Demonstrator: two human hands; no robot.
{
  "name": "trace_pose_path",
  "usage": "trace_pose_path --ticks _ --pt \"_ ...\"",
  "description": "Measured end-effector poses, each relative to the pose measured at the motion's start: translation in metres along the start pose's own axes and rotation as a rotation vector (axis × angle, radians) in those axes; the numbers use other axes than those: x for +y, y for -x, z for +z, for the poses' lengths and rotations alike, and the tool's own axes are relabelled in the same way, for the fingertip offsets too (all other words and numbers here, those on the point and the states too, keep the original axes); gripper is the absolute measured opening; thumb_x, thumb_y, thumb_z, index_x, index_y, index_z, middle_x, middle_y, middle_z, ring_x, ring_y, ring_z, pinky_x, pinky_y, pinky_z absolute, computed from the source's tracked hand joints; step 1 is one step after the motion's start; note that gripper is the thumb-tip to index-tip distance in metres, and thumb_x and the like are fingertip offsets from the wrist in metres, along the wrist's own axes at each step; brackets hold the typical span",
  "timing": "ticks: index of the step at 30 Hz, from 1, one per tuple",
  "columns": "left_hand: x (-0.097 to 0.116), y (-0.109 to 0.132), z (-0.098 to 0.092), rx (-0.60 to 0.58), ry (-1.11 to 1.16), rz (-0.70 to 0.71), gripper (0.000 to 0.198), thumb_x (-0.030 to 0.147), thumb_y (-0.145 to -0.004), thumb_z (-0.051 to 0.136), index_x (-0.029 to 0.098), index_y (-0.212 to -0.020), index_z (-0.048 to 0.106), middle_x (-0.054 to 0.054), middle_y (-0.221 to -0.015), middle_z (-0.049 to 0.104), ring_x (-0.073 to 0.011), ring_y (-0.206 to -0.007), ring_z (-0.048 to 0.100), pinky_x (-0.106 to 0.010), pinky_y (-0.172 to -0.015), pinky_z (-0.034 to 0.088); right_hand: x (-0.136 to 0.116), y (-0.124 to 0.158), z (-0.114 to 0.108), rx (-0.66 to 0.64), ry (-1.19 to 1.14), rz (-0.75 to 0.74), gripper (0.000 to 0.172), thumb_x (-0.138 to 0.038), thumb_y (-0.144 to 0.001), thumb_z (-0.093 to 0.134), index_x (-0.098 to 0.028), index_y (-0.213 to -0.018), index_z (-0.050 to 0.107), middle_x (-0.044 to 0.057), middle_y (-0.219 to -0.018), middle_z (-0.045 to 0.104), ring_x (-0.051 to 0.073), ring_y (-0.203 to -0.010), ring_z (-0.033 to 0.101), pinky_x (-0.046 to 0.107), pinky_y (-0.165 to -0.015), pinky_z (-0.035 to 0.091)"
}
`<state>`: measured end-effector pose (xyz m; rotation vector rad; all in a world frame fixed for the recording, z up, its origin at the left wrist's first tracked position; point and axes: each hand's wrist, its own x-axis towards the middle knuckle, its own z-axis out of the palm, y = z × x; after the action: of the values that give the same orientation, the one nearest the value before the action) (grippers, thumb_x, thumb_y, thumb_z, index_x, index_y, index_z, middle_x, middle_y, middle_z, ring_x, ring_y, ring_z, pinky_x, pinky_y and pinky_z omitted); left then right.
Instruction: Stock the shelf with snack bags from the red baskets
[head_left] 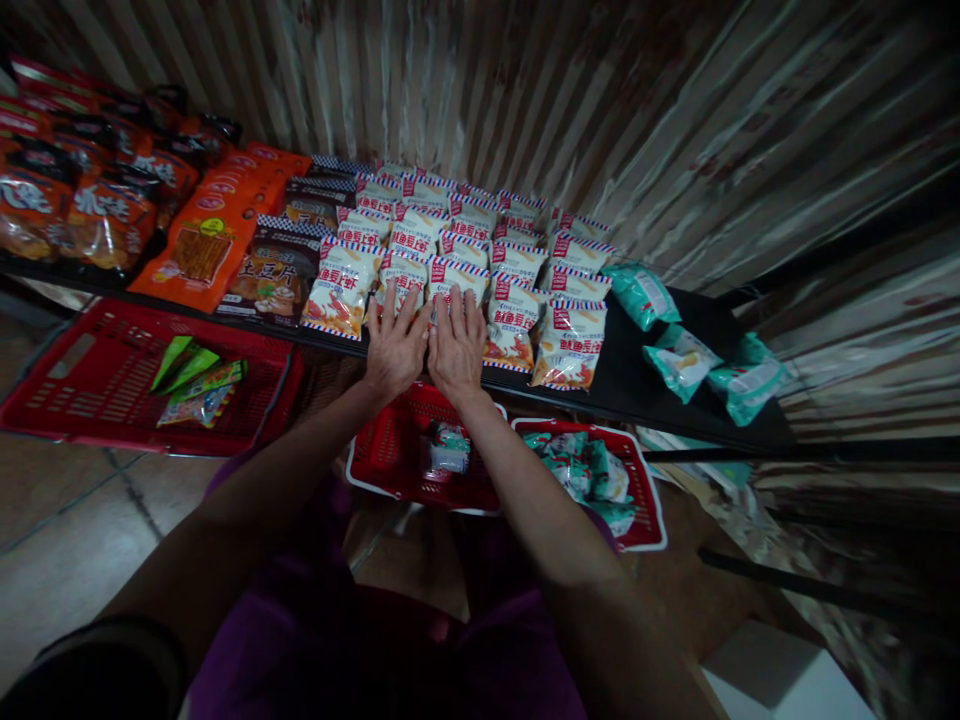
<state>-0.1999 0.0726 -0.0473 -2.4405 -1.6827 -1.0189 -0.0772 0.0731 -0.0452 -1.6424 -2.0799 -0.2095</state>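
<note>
Both hands rest side by side at the front of a black shelf (pixel 637 385), on white snack bags printed in red. My left hand (pixel 395 345) lies with its fingers spread over the lower part of one snack bag (pixel 403 268). Beside it, my right hand (pixel 455 345) is laid on the neighbouring snack bag (pixel 457 272), fingers extended. Neither hand is wrapped round a bag. More of these bags stand in rows behind and to the right, such as the front snack bag (pixel 571 345). The hands partly hide the two bags they touch.
Dark bags (pixel 274 270), an orange bag (pixel 202 235) and orange-and-black bags (pixel 112 215) fill the shelf's left. Teal bags (pixel 679 360) lie at right. Below are a red basket (pixel 90 400) with green packets, a middle basket (pixel 382 440) and a right basket (pixel 652 500) holding teal bags.
</note>
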Motion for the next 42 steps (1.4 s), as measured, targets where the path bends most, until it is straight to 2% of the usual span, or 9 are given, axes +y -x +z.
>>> trace_pose_path --ticks 8,15,18,22,25,28,32,36,42 --pt "0.004 0.000 -0.001 -0.022 0.021 0.014 0.047 0.027 -0.092 0.035 0.023 -0.138 0.039 -0.004 -0.151 0.030 -0.0256 -0.143 0.000 -0.056 -0.114 0.004 0.001 0.002 -0.002 -0.010 -0.017 0.009 0.052 -0.028 -0.093 0.031 -0.016 -0.143 0.028 0.010 -0.154 0.021 0.023 -0.144 0.003 0.050 -0.112 0.015" --pt "0.003 0.001 0.001 -0.055 0.008 0.050 0.047 0.024 -0.092 0.034 0.022 -0.138 0.039 -0.003 -0.149 0.033 -0.0258 -0.143 0.002 -0.056 -0.115 0.005 0.003 0.002 0.000 -0.037 -0.013 0.002 0.052 -0.025 -0.092 0.030 -0.012 -0.143 0.028 0.011 -0.153 0.025 0.021 -0.143 0.004 0.047 -0.114 0.015" --pt "0.003 0.002 0.003 -0.034 -0.007 0.074 0.046 0.025 -0.092 0.034 0.019 -0.138 0.040 -0.005 -0.148 0.035 -0.0268 -0.143 0.003 -0.056 -0.114 0.006 0.003 0.002 -0.001 -0.014 -0.007 -0.001 0.051 -0.025 -0.093 0.029 -0.012 -0.143 0.030 0.010 -0.152 0.026 0.022 -0.143 0.006 0.046 -0.113 0.016" --pt "0.003 0.003 0.007 0.027 -0.006 0.100 0.047 0.025 -0.093 0.032 0.018 -0.139 0.038 -0.007 -0.148 0.034 -0.0271 -0.143 0.005 -0.055 -0.114 0.007 -0.001 0.008 -0.011 0.039 0.006 -0.016 0.051 -0.026 -0.094 0.028 -0.013 -0.143 0.030 0.011 -0.152 0.027 0.022 -0.144 0.005 0.047 -0.113 0.017" --pt "0.006 0.003 0.006 0.052 -0.008 0.104 0.047 0.025 -0.093 0.033 0.018 -0.139 0.037 -0.009 -0.149 0.031 -0.0272 -0.143 0.005 -0.055 -0.114 0.009 0.003 0.019 -0.028 0.086 0.033 -0.017 0.051 -0.027 -0.094 0.029 -0.014 -0.143 0.029 0.012 -0.152 0.025 0.023 -0.144 0.004 0.048 -0.113 0.019" --pt "0.013 0.004 0.004 0.067 -0.008 0.119 0.047 0.024 -0.092 0.036 0.018 -0.138 0.039 -0.010 -0.149 0.032 -0.0271 -0.143 0.005 -0.054 -0.114 0.011 0.025 0.035 -0.049 0.215 0.091 0.056 0.051 -0.027 -0.093 0.033 -0.017 -0.143 0.029 0.012 -0.153 0.022 0.026 -0.143 0.005 0.051 -0.110 0.021" --pt "0.029 0.008 0.004 0.052 0.011 0.221 0.046 0.020 -0.090 0.040 0.021 -0.135 0.043 -0.009 -0.149 0.032 -0.0285 -0.143 0.005 -0.055 -0.113 0.016 0.077 0.051 -0.069 0.383 0.196 0.210 0.051 -0.030 -0.092 0.038 -0.015 -0.141 0.035 0.016 -0.153 0.020 0.032 -0.142 0.008 0.055 -0.106 0.026" --pt "0.049 0.013 0.014 -0.011 0.015 0.338 0.047 0.017 -0.088 0.044 0.024 -0.135 0.044 -0.010 -0.147 0.035 -0.0299 -0.143 0.009 -0.056 -0.111 0.021 0.120 0.056 -0.074 0.370 0.235 0.307 0.050 -0.037 -0.091 0.042 -0.020 -0.138 0.040 0.015 -0.153 0.021 0.035 -0.141 0.013 0.059 -0.102 0.029" --pt "0.076 0.010 0.031 -0.031 0.005 0.385 0.048 0.021 -0.089 0.046 0.026 -0.136 0.042 -0.008 -0.148 0.035 -0.0302 -0.142 0.012 -0.057 -0.111 0.019 0.141 0.056 -0.069 0.315 0.147 0.248 0.049 -0.038 -0.091 0.043 -0.021 -0.137 0.042 0.013 -0.154 0.017 0.032 -0.140 0.016 0.054 -0.104 0.032"
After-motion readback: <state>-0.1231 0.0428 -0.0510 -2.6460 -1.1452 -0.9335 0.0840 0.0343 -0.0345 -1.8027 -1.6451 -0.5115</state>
